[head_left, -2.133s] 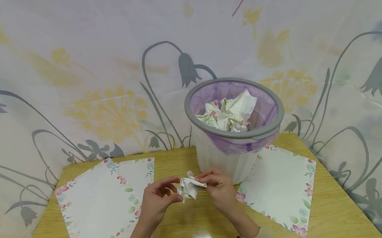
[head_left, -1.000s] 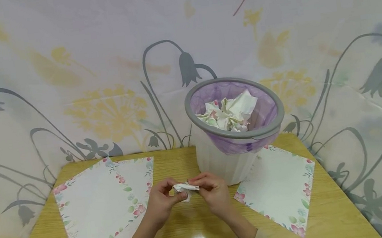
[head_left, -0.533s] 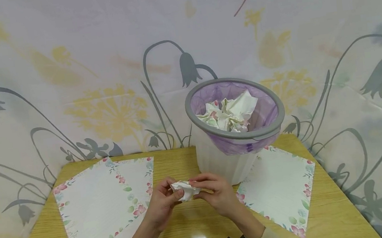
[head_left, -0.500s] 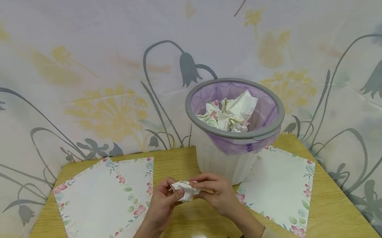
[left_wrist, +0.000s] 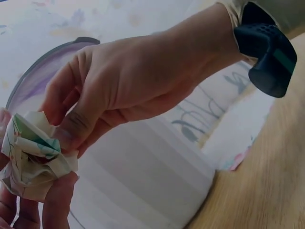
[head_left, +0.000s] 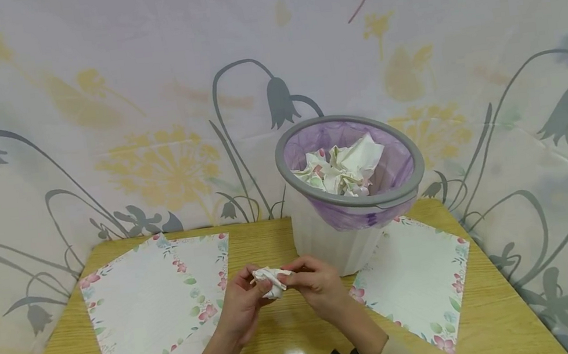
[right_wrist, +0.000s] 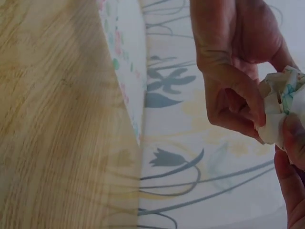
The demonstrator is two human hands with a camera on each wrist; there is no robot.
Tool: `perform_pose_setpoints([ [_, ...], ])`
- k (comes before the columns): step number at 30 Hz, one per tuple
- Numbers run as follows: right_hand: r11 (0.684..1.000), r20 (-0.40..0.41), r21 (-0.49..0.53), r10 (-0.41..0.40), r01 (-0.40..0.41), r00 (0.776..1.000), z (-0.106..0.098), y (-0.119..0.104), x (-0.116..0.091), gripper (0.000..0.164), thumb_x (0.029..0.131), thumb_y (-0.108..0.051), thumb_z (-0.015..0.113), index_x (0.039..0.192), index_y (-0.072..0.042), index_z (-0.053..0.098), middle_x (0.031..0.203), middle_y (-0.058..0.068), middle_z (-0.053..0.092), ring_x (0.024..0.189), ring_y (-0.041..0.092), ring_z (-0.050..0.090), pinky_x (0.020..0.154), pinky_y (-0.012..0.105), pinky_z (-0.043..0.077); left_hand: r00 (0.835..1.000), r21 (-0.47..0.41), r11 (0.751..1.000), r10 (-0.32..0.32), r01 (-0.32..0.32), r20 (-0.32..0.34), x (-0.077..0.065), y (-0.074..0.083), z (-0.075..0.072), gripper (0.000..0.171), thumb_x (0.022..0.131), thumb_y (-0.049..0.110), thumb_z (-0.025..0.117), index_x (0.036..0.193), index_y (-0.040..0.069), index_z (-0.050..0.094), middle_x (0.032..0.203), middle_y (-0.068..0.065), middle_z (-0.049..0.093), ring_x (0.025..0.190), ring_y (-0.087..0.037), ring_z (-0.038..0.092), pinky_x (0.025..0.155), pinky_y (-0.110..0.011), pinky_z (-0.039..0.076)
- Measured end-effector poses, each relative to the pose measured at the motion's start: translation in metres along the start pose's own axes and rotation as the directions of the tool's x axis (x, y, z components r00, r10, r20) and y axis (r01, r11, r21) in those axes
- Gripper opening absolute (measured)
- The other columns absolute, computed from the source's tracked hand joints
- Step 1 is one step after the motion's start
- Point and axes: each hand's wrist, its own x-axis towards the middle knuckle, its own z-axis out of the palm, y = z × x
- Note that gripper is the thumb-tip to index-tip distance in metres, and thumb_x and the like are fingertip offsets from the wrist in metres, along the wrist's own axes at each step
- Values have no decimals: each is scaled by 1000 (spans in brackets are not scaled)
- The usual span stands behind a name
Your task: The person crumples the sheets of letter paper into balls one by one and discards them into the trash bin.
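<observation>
Between my two hands, low over the table, is a small crumpled ball of white paper (head_left: 273, 281) with a printed floral pattern. My left hand (head_left: 242, 304) grips its left side, thumb laid over the front. From the right, my right hand (head_left: 323, 292) pinches its edge between thumb and fingers. In the left wrist view, green leaf print shows in the folds of the crumpled paper (left_wrist: 35, 164), with the right hand (left_wrist: 124, 81) reaching across to it. The right wrist view shows the left hand (right_wrist: 238, 71) holding the same paper ball (right_wrist: 274, 107).
A white waste bin (head_left: 317, 234) with a grey rim and purple liner (head_left: 394, 170) stands just beyond my right hand, holding crumpled paper (head_left: 351, 163). Two overlapping floral-bordered sheets (head_left: 136, 310) lie at left, another sheet (head_left: 416, 278) at right. A patterned cloth (head_left: 159, 98) hangs behind the table.
The paper has been squeezed into a smaller, tighter ball. Both hands have closed in around it, and the left thumb now presses over its front. The bin and sheets stay put.
</observation>
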Motion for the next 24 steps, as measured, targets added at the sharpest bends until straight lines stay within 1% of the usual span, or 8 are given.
perform_pose_setpoints([
  [2, 999, 7, -41, -30, 31, 1000, 0, 0, 1, 19, 96, -10, 63, 88, -2, 79, 97, 14, 66, 80, 24, 68, 70, 21, 56, 1000, 10, 1000, 3, -3, -17, 0, 1, 1, 11, 94, 6, 69, 90, 9, 59, 95, -4, 58, 83, -13, 63, 70, -27, 57],
  [4, 996, 7, -77, -49, 49, 999, 0, -1, 2, 20, 97, -11, 63, 89, -2, 79, 97, 13, 67, 81, 24, 69, 72, 21, 56, 1000, 25, 1000, 9, -8, -10, 1, 2, 1, 14, 94, 2, 67, 87, 10, 57, 92, -3, 61, 82, -13, 64, 69, -26, 57],
  [7, 997, 2, -59, -40, 40, 999, 0, 0, 0, 18, 96, -9, 65, 92, 0, 79, 98, 14, 68, 84, 26, 69, 73, 23, 57, 999, 50, 998, 26, -27, 25, 1, 4, 1, 19, 94, -3, 64, 85, 12, 56, 88, -2, 63, 80, -11, 65, 67, -25, 56],
  [10, 1000, -3, -2, 7, -7, 1000, -1, 0, -2, 10, 89, 1, 71, 95, 2, 78, 99, 15, 69, 85, 28, 69, 72, 23, 57, 998, 70, 997, 39, -43, 48, 2, 5, 1, 19, 94, -3, 64, 85, 12, 56, 87, -1, 63, 78, -11, 65, 66, -24, 56],
  [13, 999, -3, 21, 49, -49, 999, 0, 1, -5, 23, 78, 12, 76, 99, 2, 77, 102, 16, 70, 88, 29, 69, 73, 23, 57, 998, 79, 996, 41, -45, 51, 4, 5, -1, 19, 94, -2, 64, 85, 12, 57, 86, 0, 63, 77, -10, 65, 65, -23, 55],
  [15, 998, -1, 10, 66, -66, 998, 1, 1, -6, 32, 73, 15, 77, 103, 3, 76, 104, 17, 70, 90, 29, 70, 75, 25, 57, 998, 82, 996, 39, -43, 53, 5, 4, -2, 19, 94, -3, 64, 84, 12, 57, 85, 0, 62, 76, -9, 64, 64, -22, 55],
  [20, 988, -12, 4, 157, -157, 988, -2, 0, -10, 41, 73, 12, 80, 113, 6, 71, 109, 18, 71, 97, 30, 70, 83, 30, 56, 997, 109, 993, 46, -52, 54, 7, 2, -6, 19, 94, -3, 64, 85, 13, 57, 84, 1, 61, 74, -9, 63, 64, -22, 54],
  [24, 965, -24, -3, 262, -262, 965, -13, -3, -13, 38, 77, 8, 80, 113, 1, 73, 112, 14, 71, 103, 28, 68, 89, 29, 53, 998, 139, 989, 47, -52, 36, 8, 1, -10, 20, 94, -2, 65, 85, 13, 57, 84, 1, 61, 74, -10, 62, 64, -23, 54],
])
